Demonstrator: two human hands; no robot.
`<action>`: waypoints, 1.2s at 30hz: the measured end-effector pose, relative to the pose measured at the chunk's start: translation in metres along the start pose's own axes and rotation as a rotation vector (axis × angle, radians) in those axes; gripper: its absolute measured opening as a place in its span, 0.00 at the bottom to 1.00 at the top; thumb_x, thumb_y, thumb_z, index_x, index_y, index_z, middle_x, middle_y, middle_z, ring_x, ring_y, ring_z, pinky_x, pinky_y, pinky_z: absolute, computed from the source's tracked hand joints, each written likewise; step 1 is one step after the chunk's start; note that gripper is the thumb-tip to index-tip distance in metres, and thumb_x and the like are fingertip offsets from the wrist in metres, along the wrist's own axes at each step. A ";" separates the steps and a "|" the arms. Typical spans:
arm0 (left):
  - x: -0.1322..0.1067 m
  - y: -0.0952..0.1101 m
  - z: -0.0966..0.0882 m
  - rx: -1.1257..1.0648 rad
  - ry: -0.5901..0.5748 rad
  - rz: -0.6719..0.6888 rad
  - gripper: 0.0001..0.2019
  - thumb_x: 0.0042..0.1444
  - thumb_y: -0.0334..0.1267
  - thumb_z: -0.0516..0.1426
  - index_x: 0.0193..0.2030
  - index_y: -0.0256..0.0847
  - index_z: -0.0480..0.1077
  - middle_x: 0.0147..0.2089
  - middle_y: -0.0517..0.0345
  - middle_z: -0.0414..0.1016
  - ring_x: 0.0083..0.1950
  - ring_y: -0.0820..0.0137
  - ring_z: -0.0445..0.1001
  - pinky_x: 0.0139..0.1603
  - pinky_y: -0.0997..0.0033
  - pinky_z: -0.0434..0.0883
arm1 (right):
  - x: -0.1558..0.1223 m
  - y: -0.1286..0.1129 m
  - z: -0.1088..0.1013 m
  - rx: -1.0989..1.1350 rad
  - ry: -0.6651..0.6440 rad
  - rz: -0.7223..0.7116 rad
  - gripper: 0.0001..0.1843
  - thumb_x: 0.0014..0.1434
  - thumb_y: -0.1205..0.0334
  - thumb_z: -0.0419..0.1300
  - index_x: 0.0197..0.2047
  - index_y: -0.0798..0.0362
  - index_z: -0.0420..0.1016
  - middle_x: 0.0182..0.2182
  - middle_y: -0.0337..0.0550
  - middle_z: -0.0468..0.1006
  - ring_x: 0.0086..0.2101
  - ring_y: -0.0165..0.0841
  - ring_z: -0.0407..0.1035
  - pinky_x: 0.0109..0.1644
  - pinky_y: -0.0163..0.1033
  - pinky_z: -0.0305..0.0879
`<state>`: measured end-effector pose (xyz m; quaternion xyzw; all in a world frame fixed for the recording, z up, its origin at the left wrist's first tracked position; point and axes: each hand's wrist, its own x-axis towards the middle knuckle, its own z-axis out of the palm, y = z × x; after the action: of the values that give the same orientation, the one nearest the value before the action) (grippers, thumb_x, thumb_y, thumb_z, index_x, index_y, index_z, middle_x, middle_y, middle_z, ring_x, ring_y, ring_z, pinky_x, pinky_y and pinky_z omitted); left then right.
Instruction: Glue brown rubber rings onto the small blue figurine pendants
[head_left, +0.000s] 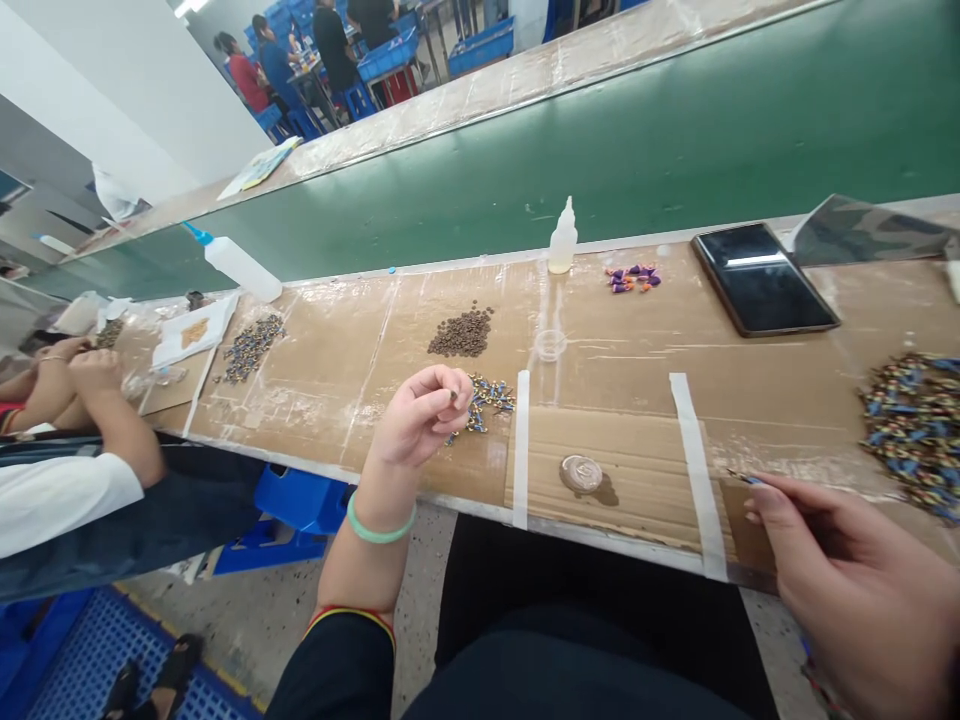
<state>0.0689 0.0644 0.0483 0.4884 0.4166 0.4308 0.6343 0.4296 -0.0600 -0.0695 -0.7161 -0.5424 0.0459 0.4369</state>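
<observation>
My left hand is raised over the cardboard-covered bench, fingers pinched shut on a tiny dark bead. Just behind it lies a small heap of blue and gold parts, and further back a pile of dark brown beads. My right hand hovers at the bench's near edge, closed on a thin pointed tool whose tip sticks out to the left. A large heap of blue and gold parts lies right beside it. A round metal lid sits between my hands.
A small glue bottle, a clear little dish, purple pieces and a dark tablet stand further back. A green conveyor belt runs behind. Another person's hands work at the left, beside a squeeze bottle.
</observation>
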 end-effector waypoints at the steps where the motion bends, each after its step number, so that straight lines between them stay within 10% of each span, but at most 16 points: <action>1: -0.002 0.001 0.004 -0.025 -0.029 0.006 0.25 0.49 0.57 0.73 0.28 0.43 0.66 0.31 0.57 0.63 0.27 0.76 0.49 0.24 0.70 0.49 | 0.002 -0.005 -0.001 0.003 0.014 -0.017 0.15 0.66 0.46 0.67 0.40 0.49 0.87 0.33 0.45 0.86 0.32 0.45 0.83 0.31 0.45 0.71; 13: -0.038 -0.036 0.104 -0.125 -0.273 0.191 0.17 0.61 0.46 0.71 0.31 0.37 0.73 0.33 0.57 0.70 0.30 0.78 0.67 0.29 0.79 0.66 | -0.007 -0.051 0.006 0.306 0.183 -0.129 0.06 0.69 0.58 0.68 0.44 0.50 0.85 0.36 0.44 0.85 0.31 0.36 0.79 0.37 0.40 0.74; 21: -0.072 -0.070 0.141 0.091 -0.502 0.019 0.17 0.62 0.44 0.69 0.30 0.37 0.69 0.30 0.59 0.67 0.29 0.76 0.64 0.28 0.76 0.63 | -0.007 -0.111 0.002 0.779 0.164 -0.596 0.11 0.73 0.68 0.61 0.55 0.53 0.81 0.30 0.40 0.79 0.28 0.31 0.72 0.33 0.38 0.73; 30: -0.075 -0.070 0.153 0.553 -0.274 0.838 0.04 0.71 0.29 0.58 0.44 0.37 0.74 0.39 0.51 0.81 0.37 0.70 0.77 0.38 0.72 0.75 | -0.027 -0.115 0.017 0.994 0.242 0.117 0.05 0.75 0.63 0.63 0.49 0.47 0.81 0.36 0.39 0.77 0.32 0.26 0.69 0.37 0.32 0.69; 36: -0.053 -0.042 0.145 0.842 -0.480 1.154 0.15 0.76 0.27 0.48 0.43 0.31 0.75 0.37 0.49 0.80 0.33 0.67 0.71 0.34 0.66 0.71 | -0.020 -0.132 0.016 1.246 -0.058 0.539 0.18 0.68 0.46 0.70 0.39 0.50 0.73 0.23 0.32 0.64 0.25 0.25 0.61 0.30 0.28 0.63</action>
<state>0.1976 -0.0307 0.0382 0.9108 0.0743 0.3808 0.1413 0.3163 -0.0630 0.0019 -0.4393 -0.2289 0.4763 0.7265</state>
